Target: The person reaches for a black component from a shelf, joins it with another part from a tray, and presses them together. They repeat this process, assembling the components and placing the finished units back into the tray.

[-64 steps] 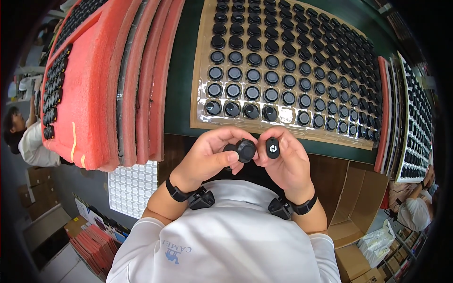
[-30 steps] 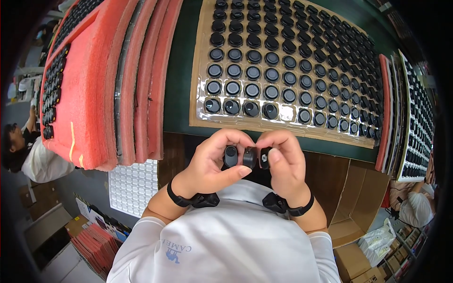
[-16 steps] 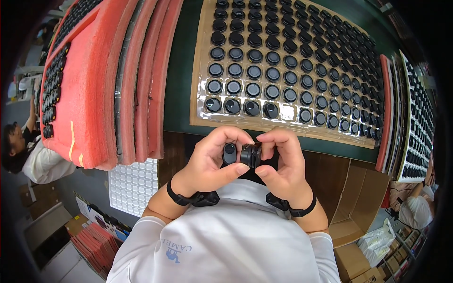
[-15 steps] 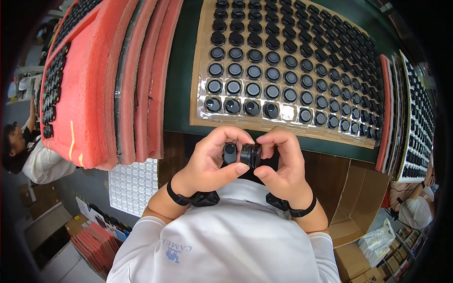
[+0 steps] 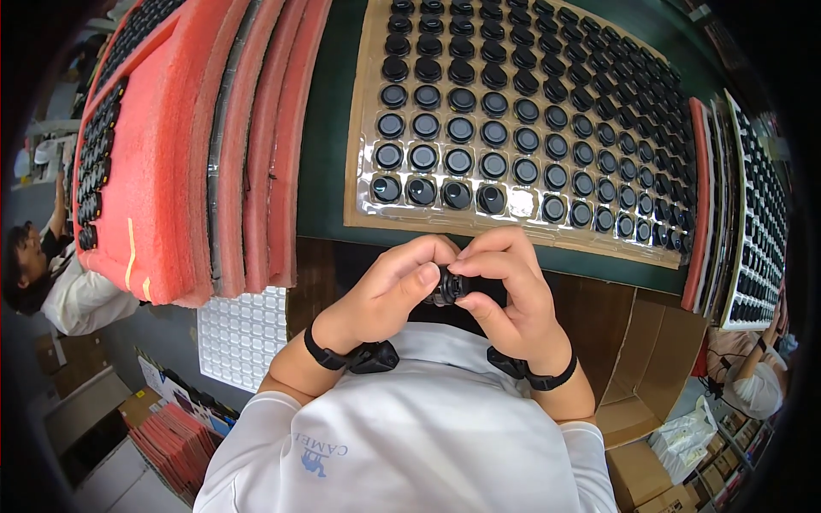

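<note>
Two hands meet just in front of my chest in the head view, pinching one small black round part (image 5: 446,286) between them. My left hand (image 5: 386,291) curls around it from the left, thumb and forefinger closed on its rim; my right hand (image 5: 513,295) closes on it from the right, fingertips (image 5: 475,258) arched over the top. Pressing the part well, I judge, means keeping the pieces square to each other and squeezing evenly with both thumbs, not twisting.

Beyond my hands, on the green worktop (image 5: 329,128), lies a clear, glossy blister tray (image 5: 513,209) backed with tan card, its round pockets holding rows of matte black caps (image 5: 460,128). To my left, soft red foam sheets (image 5: 162,162) stack up, thick and spongy. A brown cardboard box (image 5: 637,359) stands open at my right.
</note>
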`<state>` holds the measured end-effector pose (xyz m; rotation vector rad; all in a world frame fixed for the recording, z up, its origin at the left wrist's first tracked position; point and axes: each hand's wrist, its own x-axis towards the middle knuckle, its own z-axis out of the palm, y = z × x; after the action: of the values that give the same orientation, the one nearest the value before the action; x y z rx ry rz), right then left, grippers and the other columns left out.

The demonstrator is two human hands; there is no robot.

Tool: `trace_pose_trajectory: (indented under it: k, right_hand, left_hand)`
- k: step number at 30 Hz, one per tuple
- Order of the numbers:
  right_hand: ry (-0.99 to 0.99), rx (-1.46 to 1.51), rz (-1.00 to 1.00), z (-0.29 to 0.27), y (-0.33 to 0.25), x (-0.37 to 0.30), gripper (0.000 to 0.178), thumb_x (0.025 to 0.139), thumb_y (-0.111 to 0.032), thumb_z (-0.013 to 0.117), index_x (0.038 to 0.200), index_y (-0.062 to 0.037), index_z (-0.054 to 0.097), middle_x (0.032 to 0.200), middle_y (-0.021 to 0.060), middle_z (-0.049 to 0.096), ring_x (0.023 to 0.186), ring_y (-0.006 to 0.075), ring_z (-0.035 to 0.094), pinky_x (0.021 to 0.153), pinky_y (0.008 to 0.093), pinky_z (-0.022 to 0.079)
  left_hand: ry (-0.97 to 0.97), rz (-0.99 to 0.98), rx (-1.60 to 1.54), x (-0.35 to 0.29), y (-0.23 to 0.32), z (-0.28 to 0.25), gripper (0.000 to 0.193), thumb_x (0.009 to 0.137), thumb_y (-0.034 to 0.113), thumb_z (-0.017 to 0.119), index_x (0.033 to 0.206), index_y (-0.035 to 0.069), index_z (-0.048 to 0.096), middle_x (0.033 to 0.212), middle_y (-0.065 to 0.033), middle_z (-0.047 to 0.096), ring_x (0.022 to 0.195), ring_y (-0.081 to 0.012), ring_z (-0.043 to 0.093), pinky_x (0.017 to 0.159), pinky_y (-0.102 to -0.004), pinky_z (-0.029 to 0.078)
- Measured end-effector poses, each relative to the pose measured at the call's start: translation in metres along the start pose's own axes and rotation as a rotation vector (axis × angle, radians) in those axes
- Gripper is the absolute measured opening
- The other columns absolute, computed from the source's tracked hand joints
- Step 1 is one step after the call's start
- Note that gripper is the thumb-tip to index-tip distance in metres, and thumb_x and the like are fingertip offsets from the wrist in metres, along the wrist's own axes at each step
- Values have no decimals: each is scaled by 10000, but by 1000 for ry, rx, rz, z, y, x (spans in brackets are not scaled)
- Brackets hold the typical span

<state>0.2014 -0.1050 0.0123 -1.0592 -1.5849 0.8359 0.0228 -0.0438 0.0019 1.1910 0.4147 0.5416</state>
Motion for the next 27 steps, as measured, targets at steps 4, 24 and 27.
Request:
trace_pose_trajectory:
  k: [4,24,27]
  right_hand:
    - [-22,-46,-33,-2,1,0,254,797,-146,658,998,-9,581,970,111,524,869,215,507,760,295,417]
    - [217,-880,217,-36,27,10,223,710,-49,679,914,-38,591,828,77,547,771,241,512,710,340,391]
    - [209,-926,205,-35,28,12,229,699,-58,688,905,-40,589,824,84,550,780,248,519,706,347,387]
  left_hand:
    - [-14,-6,-13,2,0,1,382,970,342,368,983,-13,510,903,-43,518,772,-90,446,695,-229,386]
    - [128,102,208,7,-2,1,704,897,608,251,1150,-27,418,930,-146,559,701,-152,487,658,-267,421]
    - [116,141,181,8,-5,-2,689,903,589,263,1184,-27,388,961,-151,544,713,-155,484,658,-264,422]
